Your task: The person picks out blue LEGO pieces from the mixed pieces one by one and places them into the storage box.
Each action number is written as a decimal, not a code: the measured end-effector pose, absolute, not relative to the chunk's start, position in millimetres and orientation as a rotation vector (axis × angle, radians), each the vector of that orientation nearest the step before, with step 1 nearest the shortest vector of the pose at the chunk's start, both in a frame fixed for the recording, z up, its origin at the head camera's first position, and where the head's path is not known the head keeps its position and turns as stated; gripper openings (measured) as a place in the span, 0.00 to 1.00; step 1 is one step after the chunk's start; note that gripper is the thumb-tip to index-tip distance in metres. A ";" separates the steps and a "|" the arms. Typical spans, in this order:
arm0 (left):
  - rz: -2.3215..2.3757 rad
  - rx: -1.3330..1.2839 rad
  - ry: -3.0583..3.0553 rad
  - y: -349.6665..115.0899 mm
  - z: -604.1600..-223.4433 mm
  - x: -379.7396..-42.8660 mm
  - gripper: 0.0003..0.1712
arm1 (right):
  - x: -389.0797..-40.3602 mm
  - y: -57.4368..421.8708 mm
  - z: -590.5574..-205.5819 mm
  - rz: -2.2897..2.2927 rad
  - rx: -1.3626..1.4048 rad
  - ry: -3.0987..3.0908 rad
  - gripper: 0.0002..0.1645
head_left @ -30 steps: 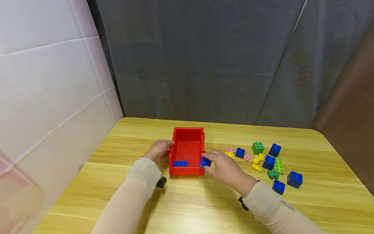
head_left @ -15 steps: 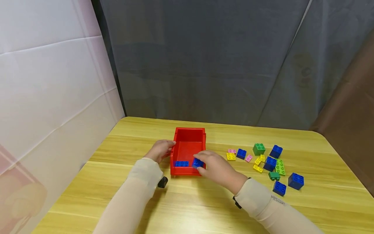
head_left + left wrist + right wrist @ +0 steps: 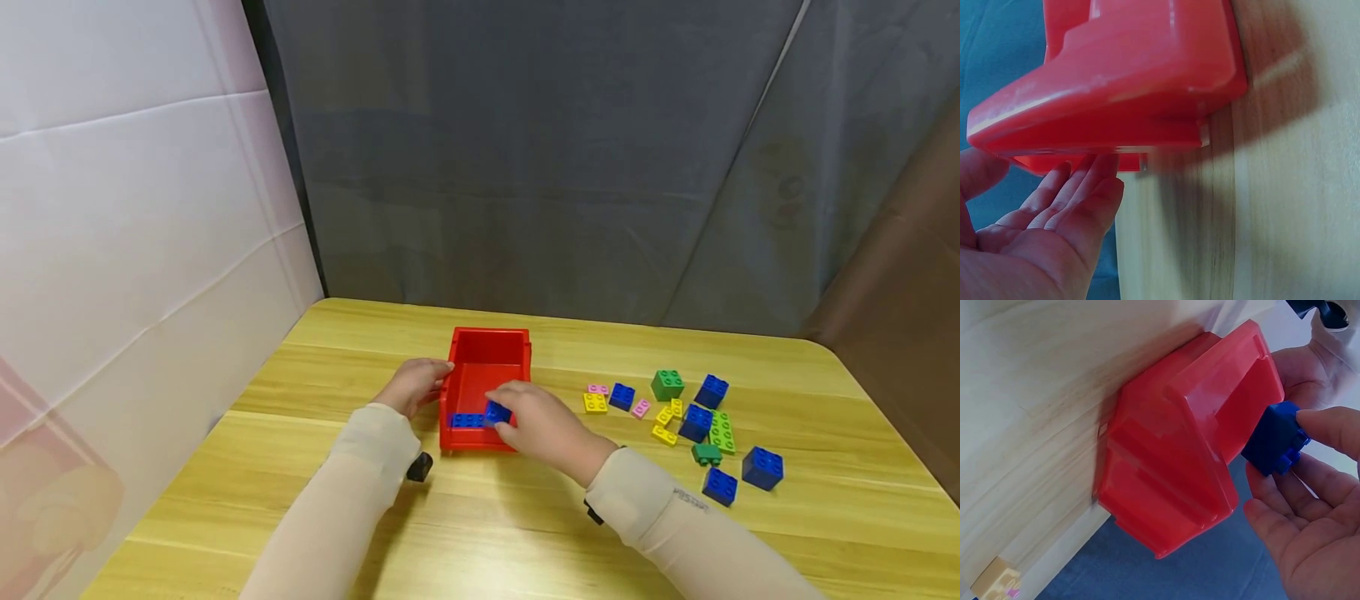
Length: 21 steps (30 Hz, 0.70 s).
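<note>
The right hand [image 3: 551, 429] pinches a blue brick [image 3: 497, 413] between thumb and fingertips, over the near end of the red bin [image 3: 483, 379]; the left hand [image 3: 411, 387], fingers loosely straight, holds nothing and touches the bin's left side. A flat brick [image 3: 467, 422] lies inside; other bricks [image 3: 696, 423] are scattered on the surface [image 3: 480, 517] to the right

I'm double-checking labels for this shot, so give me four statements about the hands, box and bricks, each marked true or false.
1. The left hand is at the left side of the box. True.
2. The right hand is empty. False: the right hand holds a blue brick.
3. A second blue brick lies in the box. True.
4. The pink bricks are inside the box. False: the pink bricks lie on the table.
</note>
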<state>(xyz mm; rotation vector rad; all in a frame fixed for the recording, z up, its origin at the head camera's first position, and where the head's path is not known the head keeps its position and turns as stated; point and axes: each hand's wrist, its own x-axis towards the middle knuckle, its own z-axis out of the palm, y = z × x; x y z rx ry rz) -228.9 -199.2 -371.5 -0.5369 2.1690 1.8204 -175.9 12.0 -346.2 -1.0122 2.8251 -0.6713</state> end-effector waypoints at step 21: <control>1.882 -0.515 2.168 -197.4 -373.3 -225.9 0.24 | -199.4 -15.4 -350.8 -0.631 -0.984 2.809 0.29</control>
